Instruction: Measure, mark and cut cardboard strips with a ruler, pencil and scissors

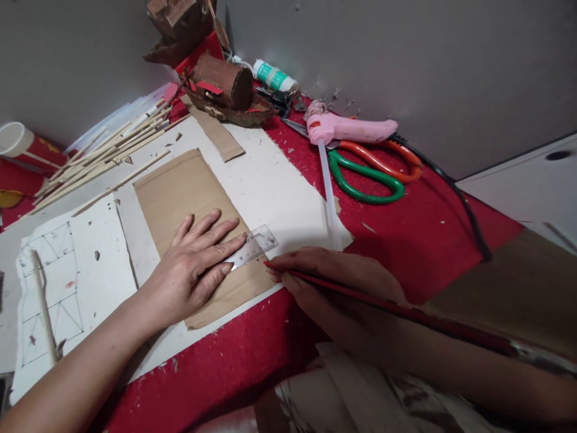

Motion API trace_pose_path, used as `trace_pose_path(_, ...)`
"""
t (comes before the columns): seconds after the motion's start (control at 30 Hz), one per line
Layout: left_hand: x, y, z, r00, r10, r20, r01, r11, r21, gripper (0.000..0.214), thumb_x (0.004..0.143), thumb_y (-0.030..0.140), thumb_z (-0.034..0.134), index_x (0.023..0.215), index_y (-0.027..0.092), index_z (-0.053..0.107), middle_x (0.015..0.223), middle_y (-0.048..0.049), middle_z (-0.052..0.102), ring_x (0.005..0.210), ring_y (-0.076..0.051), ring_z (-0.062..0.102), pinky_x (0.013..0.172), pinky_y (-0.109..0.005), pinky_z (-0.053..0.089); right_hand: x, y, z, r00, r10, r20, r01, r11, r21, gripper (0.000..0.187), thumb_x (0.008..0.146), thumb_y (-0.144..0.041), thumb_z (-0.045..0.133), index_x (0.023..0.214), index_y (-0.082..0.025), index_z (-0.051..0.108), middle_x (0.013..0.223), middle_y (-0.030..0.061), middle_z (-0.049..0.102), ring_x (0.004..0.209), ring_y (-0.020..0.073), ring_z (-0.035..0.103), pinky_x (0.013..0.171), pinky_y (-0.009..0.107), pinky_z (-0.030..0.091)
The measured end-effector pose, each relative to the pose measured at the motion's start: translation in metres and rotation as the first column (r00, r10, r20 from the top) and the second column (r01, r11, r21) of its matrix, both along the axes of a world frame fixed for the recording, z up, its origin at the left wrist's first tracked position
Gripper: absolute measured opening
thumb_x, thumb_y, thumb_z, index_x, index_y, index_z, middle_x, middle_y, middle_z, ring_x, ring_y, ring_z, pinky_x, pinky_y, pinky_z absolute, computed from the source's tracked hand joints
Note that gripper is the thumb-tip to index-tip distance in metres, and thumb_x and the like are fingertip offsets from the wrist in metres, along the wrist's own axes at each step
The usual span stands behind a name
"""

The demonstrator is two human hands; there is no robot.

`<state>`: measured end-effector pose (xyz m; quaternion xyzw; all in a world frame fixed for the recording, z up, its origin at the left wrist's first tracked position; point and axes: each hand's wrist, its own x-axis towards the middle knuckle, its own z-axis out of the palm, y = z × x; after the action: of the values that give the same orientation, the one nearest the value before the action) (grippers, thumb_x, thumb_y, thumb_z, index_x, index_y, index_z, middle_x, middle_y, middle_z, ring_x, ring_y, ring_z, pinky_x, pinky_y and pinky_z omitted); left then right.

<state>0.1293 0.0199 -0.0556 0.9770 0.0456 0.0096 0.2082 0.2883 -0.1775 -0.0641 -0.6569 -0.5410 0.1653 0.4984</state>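
Observation:
My left hand lies flat with fingers spread, pressing a clear ruler onto a brown cardboard piece. The ruler lies across the cardboard, and one end sticks out past its right edge. My right hand pinches a red-and-black pencil close to its front end, beside the cardboard's right edge. The pencil's tip is near the ruler; whether it touches the cardboard I cannot tell. Beneath the cardboard is a white sheet.
Beyond my right hand lie a pink glue gun with a glue stick and scissors with green and orange handles. Cardboard model boats stand at the back. Thin wooden sticks and a paper with a drawn truss pattern are left.

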Motion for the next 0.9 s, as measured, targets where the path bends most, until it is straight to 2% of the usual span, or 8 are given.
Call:
trace_pose_path(0.07,0.000,0.000,0.000,1.000,-0.001,-0.006,0.001,1.000,-0.001,0.044,0.099,0.023,0.047,0.142,0.025,0.052,0.154,-0.0074,0.044,0.149,-0.030,0.025,0.118,-0.065,0.015,0.000,0.001,-0.001,1.000,-0.014,-0.006,0.014,1.000,-0.016,0.019,0.092,-0.013,0.057,0.105,-0.024,0.065,0.091,0.0026,0.077,0.075,0.0156,0.073,0.066,0.024,0.058)
trace_pose_path(0.27,0.000,0.001,-0.002,1.000,0.003,-0.012,-0.002,1.000,0.003,0.046,0.098,0.024,0.048,0.143,0.026,0.051,0.155,-0.0066,0.043,0.148,-0.032,0.027,0.117,-0.065,0.016,-0.001,0.010,-0.006,0.999,0.054,-0.008,-0.054,0.995,-0.083,0.015,0.094,-0.015,0.052,0.101,-0.021,0.065,0.085,0.0023,0.075,0.067,0.0127,0.070,0.058,0.022,0.053)
trace_pose_path(0.47,0.001,0.000,-0.003,1.000,0.003,0.006,-0.003,1.000,0.015,0.045,0.098,0.024,0.046,0.143,0.025,0.052,0.154,-0.0067,0.045,0.147,-0.034,0.029,0.115,-0.066,0.020,-0.003,0.015,-0.003,0.997,0.077,-0.010,-0.078,0.986,-0.144,0.015,0.093,-0.014,0.052,0.100,-0.019,0.065,0.087,0.0023,0.075,0.071,0.0125,0.069,0.064,0.022,0.053)
trace_pose_path(0.57,0.001,0.000,-0.004,1.000,-0.001,0.012,0.001,1.000,0.031,0.044,0.099,0.025,0.045,0.141,0.022,0.054,0.153,-0.0079,0.046,0.147,-0.034,0.030,0.115,-0.067,0.022,-0.004,0.016,-0.003,0.995,0.096,0.014,-0.094,0.985,-0.142,0.016,0.093,-0.012,0.052,0.100,-0.017,0.065,0.082,0.0017,0.074,0.068,0.0118,0.067,0.063,0.023,0.052)
trace_pose_path(0.9,-0.001,0.000,-0.007,1.000,-0.010,0.024,0.010,0.999,0.036,0.045,0.097,0.022,0.045,0.142,0.023,0.053,0.155,-0.0072,0.044,0.147,-0.035,0.030,0.114,-0.069,0.022,-0.005,0.017,-0.013,0.990,0.128,0.054,-0.122,0.987,-0.106,0.015,0.095,-0.014,0.052,0.102,-0.016,0.065,0.093,0.0050,0.076,0.080,0.0143,0.071,0.070,0.024,0.053)
